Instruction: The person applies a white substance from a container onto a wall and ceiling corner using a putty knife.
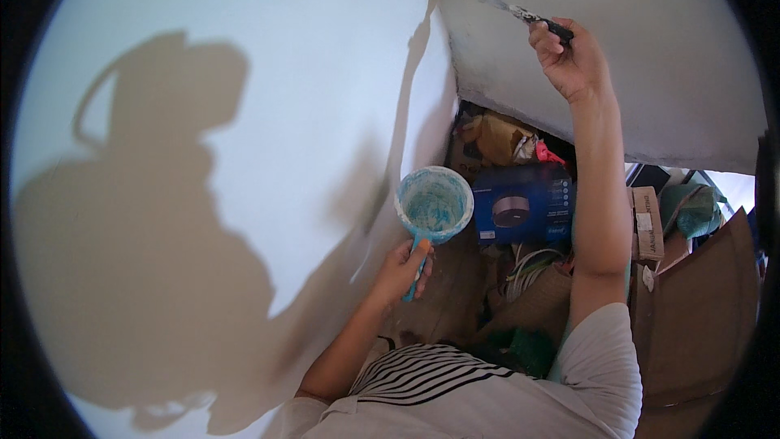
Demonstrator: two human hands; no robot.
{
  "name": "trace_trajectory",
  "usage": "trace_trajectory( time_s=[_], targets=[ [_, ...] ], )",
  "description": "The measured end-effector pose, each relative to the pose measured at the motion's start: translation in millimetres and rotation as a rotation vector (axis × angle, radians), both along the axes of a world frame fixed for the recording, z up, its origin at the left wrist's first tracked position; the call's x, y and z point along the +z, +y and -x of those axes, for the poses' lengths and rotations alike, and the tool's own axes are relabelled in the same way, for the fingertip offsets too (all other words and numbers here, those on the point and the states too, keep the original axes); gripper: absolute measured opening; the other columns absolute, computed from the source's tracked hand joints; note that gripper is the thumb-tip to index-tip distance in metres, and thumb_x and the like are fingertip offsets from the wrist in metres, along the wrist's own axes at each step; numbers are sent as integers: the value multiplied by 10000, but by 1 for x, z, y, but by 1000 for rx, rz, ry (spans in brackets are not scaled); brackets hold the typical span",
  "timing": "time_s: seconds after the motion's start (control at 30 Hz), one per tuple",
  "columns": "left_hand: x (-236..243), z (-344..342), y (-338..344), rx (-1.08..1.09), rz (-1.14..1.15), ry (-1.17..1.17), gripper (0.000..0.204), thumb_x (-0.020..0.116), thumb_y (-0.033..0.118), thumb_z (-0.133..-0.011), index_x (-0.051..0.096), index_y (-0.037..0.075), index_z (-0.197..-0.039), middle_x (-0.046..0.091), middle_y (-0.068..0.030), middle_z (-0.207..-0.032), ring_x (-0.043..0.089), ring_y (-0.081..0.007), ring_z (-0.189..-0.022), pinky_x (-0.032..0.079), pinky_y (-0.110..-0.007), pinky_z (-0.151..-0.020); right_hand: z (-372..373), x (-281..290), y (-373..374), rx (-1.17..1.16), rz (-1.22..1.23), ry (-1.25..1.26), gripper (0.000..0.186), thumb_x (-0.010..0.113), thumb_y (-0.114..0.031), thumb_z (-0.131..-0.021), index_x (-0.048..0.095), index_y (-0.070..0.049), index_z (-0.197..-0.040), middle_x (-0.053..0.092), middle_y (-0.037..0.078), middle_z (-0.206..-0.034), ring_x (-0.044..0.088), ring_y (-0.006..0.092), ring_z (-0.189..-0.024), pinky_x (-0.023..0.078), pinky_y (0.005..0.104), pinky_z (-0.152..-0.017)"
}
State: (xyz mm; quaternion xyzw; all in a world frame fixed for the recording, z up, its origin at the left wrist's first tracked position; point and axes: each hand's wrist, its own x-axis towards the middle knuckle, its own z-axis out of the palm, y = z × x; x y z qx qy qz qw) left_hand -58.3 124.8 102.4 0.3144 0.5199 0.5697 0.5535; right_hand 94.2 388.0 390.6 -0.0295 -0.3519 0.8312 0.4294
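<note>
My left hand (pixel 404 269) is closed round the handle of a light-blue plastic dipper (pixel 431 233). Whitish paste coats the inside and rim of the dipper, and its open mouth faces up. High on the right, my right hand (pixel 562 55) grips the black handle of a putty knife (pixel 520 12). Its blade, smeared with white, lies at the grey-white slanted surface (pixel 650 65), near the corner with the left wall. Whether the blade's edge presses on the surface I cannot tell.
The white wall (pixel 325 57) stands close on my left and carries my shadow. Below the slanted surface sit a blue box (pixel 522 205), a small brown carton (pixel 647 223), a green bundle (pixel 689 210) and bunched cables (pixel 532 270). A large cardboard sheet (pixel 699 309) leans at the right.
</note>
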Motion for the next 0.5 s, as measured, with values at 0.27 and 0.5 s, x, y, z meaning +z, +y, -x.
trace_trajectory(
  time_s=[0.27,0.5],
  targets=[
    [1,1,2,-25,49,-30,354,496,404,-992,526,51,-998,531,-24,-694,487,-99,-454,376,-257,-382,34,11,34,-107,-34,-32,87,353,-46,-936,320,19,-889,457,141,-787,420,161,-588,394,263,-449],
    [-2,1,0,-18,67,-35,348,503,404,-989,525,57,-1000,536,-14,-688,480,-88,-456,373,-253,-383,40,29,35,-163,-66,-10,148,362,-45,-937,327,96,-967,457,149,-823,436,148,-611,388,226,-445]
  ],
)
